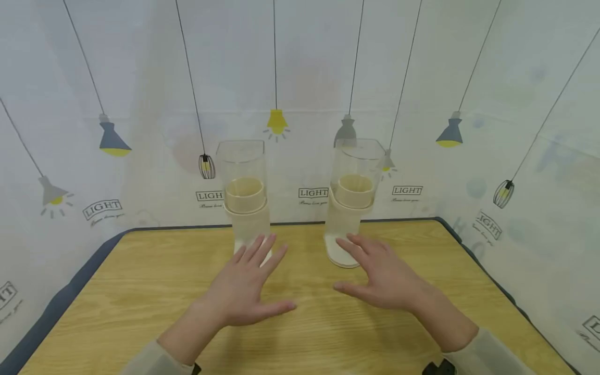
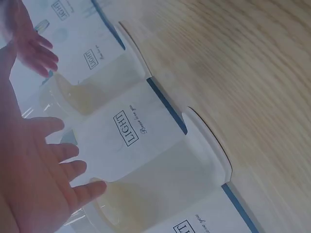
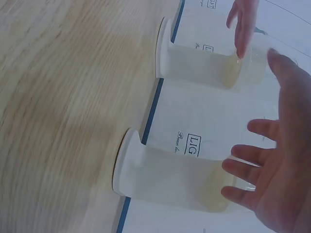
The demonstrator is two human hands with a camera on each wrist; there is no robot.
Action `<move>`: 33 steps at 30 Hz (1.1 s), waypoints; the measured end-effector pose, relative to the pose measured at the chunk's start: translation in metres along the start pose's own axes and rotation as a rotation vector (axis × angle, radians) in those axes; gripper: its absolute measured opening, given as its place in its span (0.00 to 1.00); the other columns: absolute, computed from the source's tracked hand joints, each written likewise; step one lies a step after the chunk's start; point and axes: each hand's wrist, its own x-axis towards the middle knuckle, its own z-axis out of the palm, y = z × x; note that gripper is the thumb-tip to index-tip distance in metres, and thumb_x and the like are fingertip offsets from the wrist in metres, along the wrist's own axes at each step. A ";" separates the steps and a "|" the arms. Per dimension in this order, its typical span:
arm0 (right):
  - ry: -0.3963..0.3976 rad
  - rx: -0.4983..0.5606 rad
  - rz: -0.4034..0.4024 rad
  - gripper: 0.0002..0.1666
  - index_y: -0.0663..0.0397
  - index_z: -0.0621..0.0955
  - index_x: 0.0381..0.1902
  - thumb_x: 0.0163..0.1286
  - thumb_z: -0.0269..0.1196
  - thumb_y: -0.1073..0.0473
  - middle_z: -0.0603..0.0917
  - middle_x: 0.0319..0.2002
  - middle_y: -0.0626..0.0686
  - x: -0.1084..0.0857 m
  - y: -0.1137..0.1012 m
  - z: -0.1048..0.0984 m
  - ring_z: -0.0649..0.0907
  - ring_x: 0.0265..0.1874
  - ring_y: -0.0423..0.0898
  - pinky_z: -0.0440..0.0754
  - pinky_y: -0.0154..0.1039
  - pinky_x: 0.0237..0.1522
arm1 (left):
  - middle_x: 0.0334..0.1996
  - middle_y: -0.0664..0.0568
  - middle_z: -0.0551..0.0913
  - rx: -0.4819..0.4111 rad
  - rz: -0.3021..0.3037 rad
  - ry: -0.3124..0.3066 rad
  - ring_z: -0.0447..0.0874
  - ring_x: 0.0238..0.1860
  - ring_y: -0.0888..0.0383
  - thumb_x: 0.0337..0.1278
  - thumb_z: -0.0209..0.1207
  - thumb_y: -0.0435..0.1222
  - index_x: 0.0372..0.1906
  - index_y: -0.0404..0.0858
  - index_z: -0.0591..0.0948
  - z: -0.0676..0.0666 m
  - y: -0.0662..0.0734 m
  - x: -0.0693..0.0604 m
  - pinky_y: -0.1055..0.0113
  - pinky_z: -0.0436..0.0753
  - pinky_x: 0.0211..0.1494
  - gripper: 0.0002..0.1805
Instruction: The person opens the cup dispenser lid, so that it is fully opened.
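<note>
Two cream-white upright holders, each with a clear cylindrical top and a flat rounded foot, stand side by side at the back of the wooden table. The left holder (image 1: pixel 250 224) has its foot partly hidden behind my left hand (image 1: pixel 246 286). That hand hovers with fingers spread and nothing in it. Just in front of the right holder (image 1: pixel 342 221) is my right hand (image 1: pixel 389 271), also empty, its fingers stretched toward the foot. In the right wrist view, the right hand (image 3: pixel 286 160) overlaps the clear top of the right holder (image 3: pixel 170 177); whether they touch cannot be told.
Wood-grain tabletop (image 1: pixel 154 281) with a dark blue edge (image 1: pixel 94 265) lies under both hands. A pale fabric backdrop (image 1: pixel 309 62) printed with hanging lamps and the word LIGHT rises behind the holders and along both sides.
</note>
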 end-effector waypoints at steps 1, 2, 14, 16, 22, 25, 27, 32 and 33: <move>0.032 0.007 0.006 0.52 0.42 0.68 0.86 0.74 0.65 0.26 0.73 0.81 0.58 0.001 0.001 -0.001 0.75 0.78 0.64 0.72 0.69 0.77 | 0.88 0.41 0.59 0.000 0.014 0.027 0.58 0.88 0.37 0.64 0.57 0.77 0.88 0.47 0.62 0.000 0.000 0.001 0.34 0.69 0.83 0.58; 0.063 0.011 0.015 0.50 0.43 0.69 0.84 0.74 0.66 0.27 0.76 0.78 0.57 0.002 0.001 -0.002 0.78 0.75 0.63 0.77 0.67 0.73 | 0.87 0.39 0.62 -0.003 0.031 0.057 0.63 0.86 0.37 0.65 0.59 0.75 0.87 0.45 0.65 0.000 -0.001 0.003 0.35 0.73 0.80 0.56; 0.489 0.070 -0.042 0.35 0.57 0.80 0.71 0.70 0.76 0.53 0.81 0.65 0.62 0.027 0.021 -0.051 0.81 0.63 0.62 0.84 0.66 0.60 | 0.71 0.39 0.83 -0.168 0.200 0.299 0.88 0.66 0.42 0.69 0.72 0.45 0.74 0.37 0.80 -0.006 -0.002 0.047 0.48 0.90 0.62 0.33; 0.521 0.081 -0.024 0.35 0.57 0.79 0.71 0.70 0.76 0.54 0.79 0.68 0.64 0.033 0.024 -0.061 0.79 0.66 0.64 0.82 0.68 0.61 | 0.72 0.40 0.82 -0.192 0.208 0.295 0.86 0.68 0.42 0.70 0.71 0.45 0.75 0.37 0.79 -0.008 -0.001 0.057 0.48 0.89 0.65 0.33; 0.535 0.144 0.050 0.37 0.52 0.77 0.76 0.73 0.73 0.51 0.71 0.77 0.64 0.056 0.031 -0.083 0.72 0.77 0.65 0.75 0.72 0.70 | 0.69 0.41 0.84 -0.269 0.271 0.321 0.87 0.67 0.44 0.72 0.68 0.40 0.72 0.36 0.81 -0.007 -0.002 0.091 0.51 0.88 0.68 0.28; 0.517 0.167 0.091 0.38 0.49 0.76 0.78 0.75 0.72 0.48 0.68 0.81 0.62 0.068 0.031 -0.090 0.71 0.78 0.65 0.73 0.73 0.72 | 0.67 0.41 0.85 -0.310 0.264 0.339 0.87 0.67 0.45 0.73 0.68 0.38 0.71 0.36 0.82 -0.002 -0.004 0.106 0.52 0.88 0.68 0.26; 0.493 0.181 0.121 0.40 0.47 0.74 0.80 0.76 0.71 0.44 0.65 0.83 0.61 0.075 0.029 -0.093 0.70 0.79 0.66 0.72 0.73 0.73 | 0.68 0.42 0.85 -0.331 0.230 0.326 0.87 0.68 0.45 0.73 0.67 0.38 0.71 0.37 0.82 0.001 -0.005 0.116 0.51 0.87 0.69 0.25; 0.447 0.206 0.185 0.44 0.45 0.71 0.83 0.76 0.70 0.40 0.59 0.86 0.59 0.093 0.027 -0.096 0.69 0.80 0.69 0.70 0.76 0.74 | 0.75 0.43 0.80 -0.384 0.100 0.189 0.78 0.77 0.44 0.76 0.66 0.44 0.77 0.40 0.77 0.005 -0.006 0.142 0.48 0.79 0.79 0.31; 0.441 0.208 0.192 0.44 0.45 0.70 0.83 0.76 0.70 0.39 0.59 0.87 0.59 0.096 0.027 -0.096 0.69 0.80 0.69 0.70 0.76 0.74 | 0.76 0.43 0.78 -0.397 0.076 0.155 0.75 0.79 0.43 0.76 0.66 0.46 0.79 0.40 0.75 0.006 -0.005 0.147 0.47 0.77 0.81 0.33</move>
